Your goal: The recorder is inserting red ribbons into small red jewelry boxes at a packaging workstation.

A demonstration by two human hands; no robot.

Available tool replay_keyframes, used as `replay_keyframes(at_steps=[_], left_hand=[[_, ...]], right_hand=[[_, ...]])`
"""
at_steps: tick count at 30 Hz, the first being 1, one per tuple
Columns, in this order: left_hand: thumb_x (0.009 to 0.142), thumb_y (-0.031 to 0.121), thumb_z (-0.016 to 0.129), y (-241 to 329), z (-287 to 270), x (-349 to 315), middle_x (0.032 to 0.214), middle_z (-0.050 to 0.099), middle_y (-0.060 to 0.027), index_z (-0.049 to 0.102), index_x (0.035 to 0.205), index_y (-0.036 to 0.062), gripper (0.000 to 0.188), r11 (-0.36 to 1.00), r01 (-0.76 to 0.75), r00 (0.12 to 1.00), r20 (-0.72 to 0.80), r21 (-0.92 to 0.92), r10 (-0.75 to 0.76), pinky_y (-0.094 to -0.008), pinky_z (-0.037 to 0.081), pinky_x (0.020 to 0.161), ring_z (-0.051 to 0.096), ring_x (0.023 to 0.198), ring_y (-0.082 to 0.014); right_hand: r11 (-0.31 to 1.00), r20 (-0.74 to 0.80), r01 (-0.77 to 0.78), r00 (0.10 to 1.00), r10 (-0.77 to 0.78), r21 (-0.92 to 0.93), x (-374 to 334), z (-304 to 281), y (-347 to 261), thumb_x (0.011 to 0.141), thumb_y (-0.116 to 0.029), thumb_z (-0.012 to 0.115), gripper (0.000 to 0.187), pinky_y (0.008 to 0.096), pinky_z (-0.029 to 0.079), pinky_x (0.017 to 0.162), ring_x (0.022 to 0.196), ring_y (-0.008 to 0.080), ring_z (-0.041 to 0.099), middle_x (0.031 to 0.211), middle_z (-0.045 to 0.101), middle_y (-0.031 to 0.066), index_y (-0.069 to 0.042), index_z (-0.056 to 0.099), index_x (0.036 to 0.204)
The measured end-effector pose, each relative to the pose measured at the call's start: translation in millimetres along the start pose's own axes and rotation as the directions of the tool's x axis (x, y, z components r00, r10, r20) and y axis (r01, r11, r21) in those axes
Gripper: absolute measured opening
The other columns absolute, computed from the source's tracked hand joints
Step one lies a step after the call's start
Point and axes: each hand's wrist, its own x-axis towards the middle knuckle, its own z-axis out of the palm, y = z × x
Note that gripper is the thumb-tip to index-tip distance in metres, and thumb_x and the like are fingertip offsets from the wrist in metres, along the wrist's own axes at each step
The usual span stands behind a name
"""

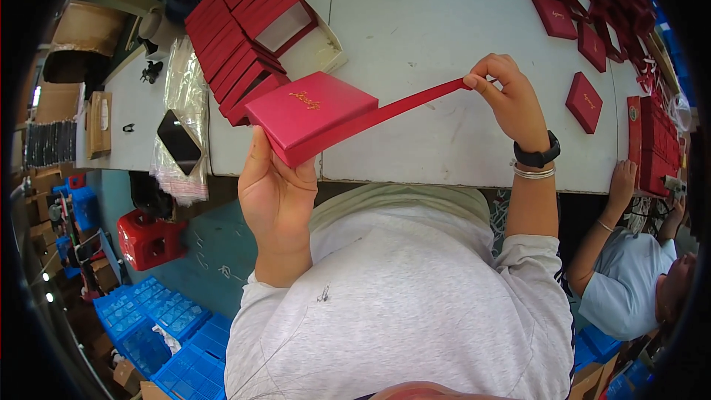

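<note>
My left hand grips a red gift box with gold lettering on its lid, held tilted above the table's near edge. Its thumb and fingers press on the box's near left side. A red ribbon runs taut from the box's front side up to the right. My right hand pinches the ribbon's far end between thumb and fingers. On that wrist are a black band and silver bangles. Just behind the held box, several red boxes stand in rows in a pale tray.
The white table holds a loose red box on the right and piled boxes beyond. A phone lies on plastic bags at left. A co-worker sits at right. A red stool and blue crates stand below.
</note>
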Motion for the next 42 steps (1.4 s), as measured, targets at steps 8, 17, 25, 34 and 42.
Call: replay_keyframes(at_steps=[8,17,25,34,42], left_hand=[[0.098,0.023,0.038,0.3,-4.5,-3.1,0.120,0.054,-0.0235,0.046,0.118,-0.0062,0.037,0.962,0.134,0.991,0.036,-0.237,-0.130,-0.0499,0.048,0.092,0.053,0.112,-0.0374],[0.097,0.029,0.039,-17.5,-9.7,-10.0,0.113,0.059,-0.0149,0.051,0.115,0.0002,0.036,0.951,0.244,0.970,0.029,-0.190,-0.243,-0.0420,0.056,0.080,0.059,0.105,-0.0297],[0.095,0.037,0.042,-26.7,-23.7,-14.4,0.116,0.055,-0.0145,0.047,0.120,0.0071,0.040,0.906,0.353,0.933,0.153,-0.232,-0.325,-0.0317,0.052,0.057,0.060,0.088,-0.0257],[0.090,0.028,0.051,-27.3,-21.3,-14.7,0.116,0.053,-0.0130,0.045,0.120,0.0000,0.042,0.827,0.308,0.943,0.033,-0.471,-0.332,-0.0467,0.056,0.075,0.059,0.095,-0.0256],[0.089,0.026,0.053,-9.9,-55.1,-21.5,0.125,0.050,-0.0135,0.043,0.127,0.0021,0.046,0.784,0.311,0.949,0.128,-0.536,-0.289,-0.0400,0.048,0.088,0.047,0.115,-0.0249]], right_hand=[[0.999,0.011,0.025,1.000,-0.025,0.034,2.8,6.2,-0.9,0.084,-0.024,0.064,0.021,0.0288,0.040,0.068,0.078,0.0176,0.046,0.072,0.056,0.0020,-0.004,0.061,0.078],[0.990,0.025,0.051,0.998,-0.055,0.129,10.0,29.5,-7.4,0.084,-0.022,0.064,0.017,0.0286,0.042,0.070,0.082,0.0181,0.047,0.076,0.058,0.0019,-0.006,0.063,0.079],[0.967,0.053,0.195,0.977,-0.206,0.161,21.4,44.3,-26.8,0.084,-0.022,0.064,0.016,0.0295,0.040,0.076,0.082,0.0171,0.046,0.077,0.056,0.0003,-0.007,0.061,0.079],[0.959,0.033,0.224,0.972,-0.233,0.171,22.9,44.4,-32.8,0.082,-0.021,0.063,0.013,0.0300,0.040,0.074,0.084,0.0195,0.047,0.078,0.057,0.0001,-0.008,0.064,0.079],[0.926,0.164,0.199,0.951,-0.262,0.321,23.4,44.0,-41.6,0.084,-0.027,0.062,0.018,0.0334,0.039,0.086,0.096,0.0218,0.046,0.090,0.060,0.0018,-0.010,0.063,0.077]])
